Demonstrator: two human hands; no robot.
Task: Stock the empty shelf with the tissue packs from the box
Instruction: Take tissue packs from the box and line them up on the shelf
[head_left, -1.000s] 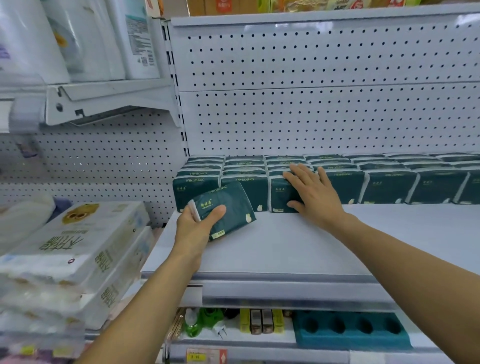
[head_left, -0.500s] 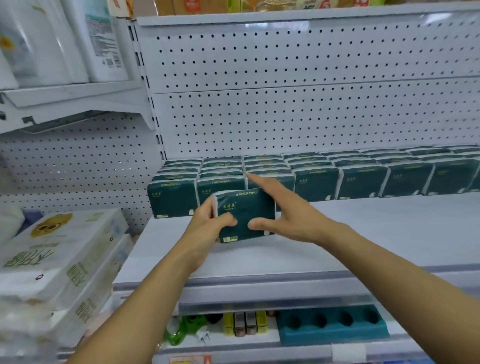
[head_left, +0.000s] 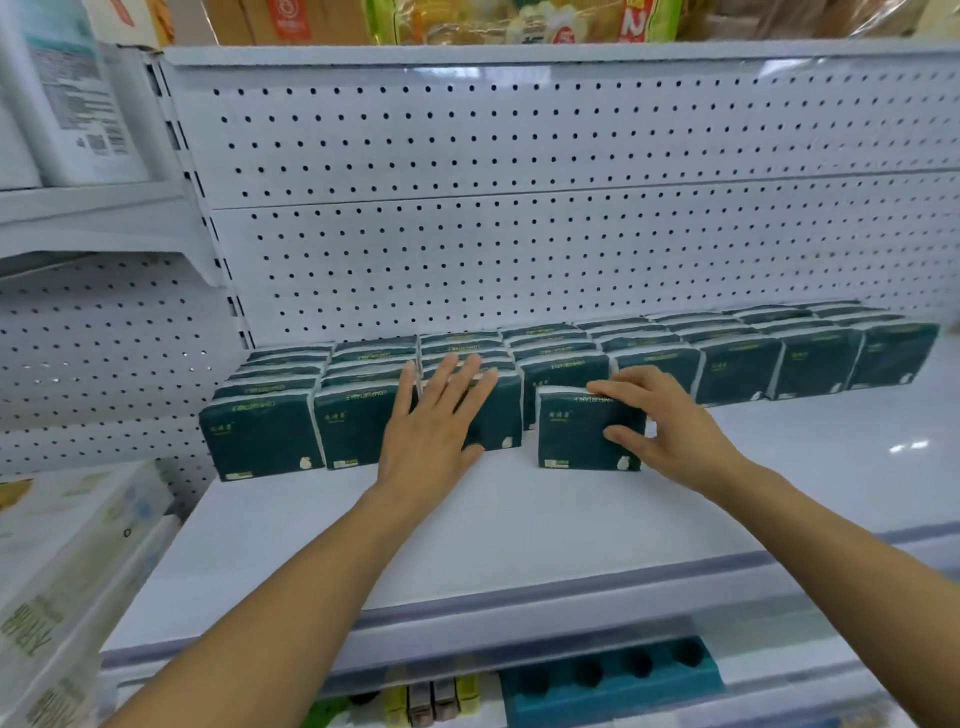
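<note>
Pinched between thumb and fingers, one dark green tissue pack (head_left: 589, 434) sits under the right hand (head_left: 670, 423): the fingers lie curled over its top edge and the thumb presses its front face near the right side, so the hold is narrow and closed around the pack. It stands upright on the white shelf (head_left: 519, 530), a little forward of the row of packs (head_left: 737, 369) that runs behind the grip and off to its right. To the left of the grip there is a small gap, and beyond it the left hand (head_left: 434, 421) lies flat and open, fingers straight, pressing the front of the packs at the left end (head_left: 260, 431), holding nothing

Judging by this, the step in hand is seating one more pack into the front row, while the flat hand steadies or squares the neighbours. The box named in the task is not in view. Much of the shelf in front of the grip is bare white surface, so the stocking looks well under way but not finished

The next move seems to call for sliding the held pack back and slightly left until its face lines up with the packs beside it and the gap closes, then letting go without tipping it. The soft wrapper will likely give under the thumb, so a light push should do. Below the shelf edge, a teal tray with round holes (head_left: 613, 675) and some small items sit on the lower level, away from the work
</note>
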